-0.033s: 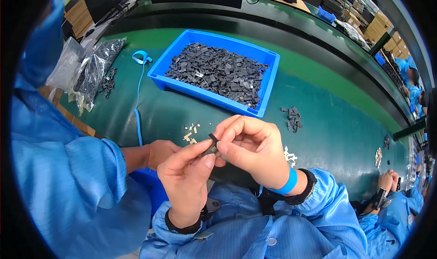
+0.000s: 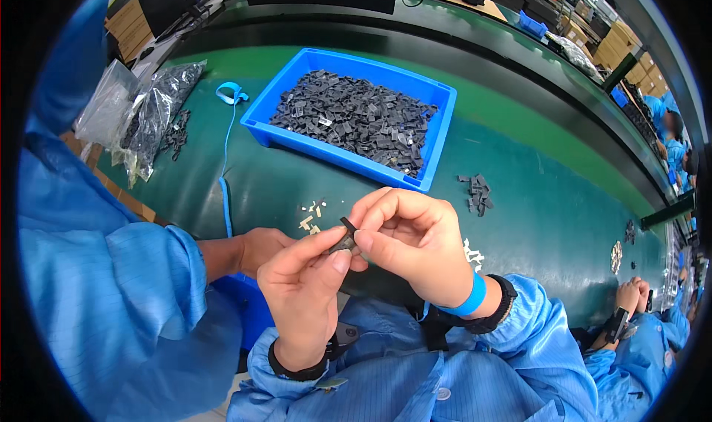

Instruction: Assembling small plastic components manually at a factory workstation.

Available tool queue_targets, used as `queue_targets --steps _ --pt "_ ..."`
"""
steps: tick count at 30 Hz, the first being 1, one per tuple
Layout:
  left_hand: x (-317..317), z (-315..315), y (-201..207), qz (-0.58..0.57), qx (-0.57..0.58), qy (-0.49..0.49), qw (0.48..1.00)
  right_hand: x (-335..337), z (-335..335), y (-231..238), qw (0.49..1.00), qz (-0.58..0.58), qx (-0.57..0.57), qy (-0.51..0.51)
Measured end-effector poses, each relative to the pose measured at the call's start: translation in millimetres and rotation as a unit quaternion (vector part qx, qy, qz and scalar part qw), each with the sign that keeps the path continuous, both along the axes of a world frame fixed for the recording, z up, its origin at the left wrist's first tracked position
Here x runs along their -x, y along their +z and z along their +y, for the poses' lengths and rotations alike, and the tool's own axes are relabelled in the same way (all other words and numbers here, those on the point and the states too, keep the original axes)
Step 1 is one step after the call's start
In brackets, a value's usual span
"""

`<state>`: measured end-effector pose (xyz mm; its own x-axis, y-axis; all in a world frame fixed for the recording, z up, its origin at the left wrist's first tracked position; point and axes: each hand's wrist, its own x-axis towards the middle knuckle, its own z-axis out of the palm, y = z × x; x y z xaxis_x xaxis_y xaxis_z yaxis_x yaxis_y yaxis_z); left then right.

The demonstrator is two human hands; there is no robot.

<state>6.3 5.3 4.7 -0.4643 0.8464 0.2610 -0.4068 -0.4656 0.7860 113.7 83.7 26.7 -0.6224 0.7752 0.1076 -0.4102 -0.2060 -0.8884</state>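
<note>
Two hands meet at the centre of the frame, and here's the pose: the left hand (image 2: 308,296) rises from the lower edge, palm turned inward, its thumb and index finger nearly closed in a pinch on one small dark part (image 2: 346,223). In from the lower right comes the right hand (image 2: 411,233), wrist bent, fingers arched leftward, thumb and forefinger closed at the part's upper end. Fingertips cover much of it, so its full shape can't be told. Now the count! One blue bin (image 2: 334,157) sits at upper centre, its black pieces (image 2: 356,118) far too many to number. Pale bits make three groups: one small scatter (image 2: 305,222) just left of the fingers, one pile (image 2: 473,256) beside the right wrist, one heap (image 2: 616,256) at far right. Loose dark pieces make three too: a cluster (image 2: 478,193) right of the bin, another (image 2: 630,231) at far right, a third (image 2: 176,134) by the plastic bag (image 2: 167,96), upper left. And one co-worker's hand (image 2: 259,248) shows just left of centre, partly hidden.
</note>
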Motion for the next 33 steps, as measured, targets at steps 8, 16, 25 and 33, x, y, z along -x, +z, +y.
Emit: queue_targets --steps 8,16,25,33 --pt "1.0 0.5 -0.6 -0.034 0.017 -0.026 0.999 -2.5 3.6 -2.2 1.000 0.004 -0.001 0.025" --pt "-0.4 0.4 0.4 -0.025 0.009 -0.023 0.999 -3.9 4.1 -4.5 0.998 -0.006 -0.056 0.021" --pt "-0.7 -0.4 0.9 -0.021 -0.005 -0.026 0.999 -5.3 1.8 -0.9 0.994 -0.030 -0.101 0.004" --pt "-4.0 0.4 3.6 -0.032 0.001 -0.018 0.999 -2.4 -1.5 -3.7 0.996 -0.023 -0.085 -0.029"
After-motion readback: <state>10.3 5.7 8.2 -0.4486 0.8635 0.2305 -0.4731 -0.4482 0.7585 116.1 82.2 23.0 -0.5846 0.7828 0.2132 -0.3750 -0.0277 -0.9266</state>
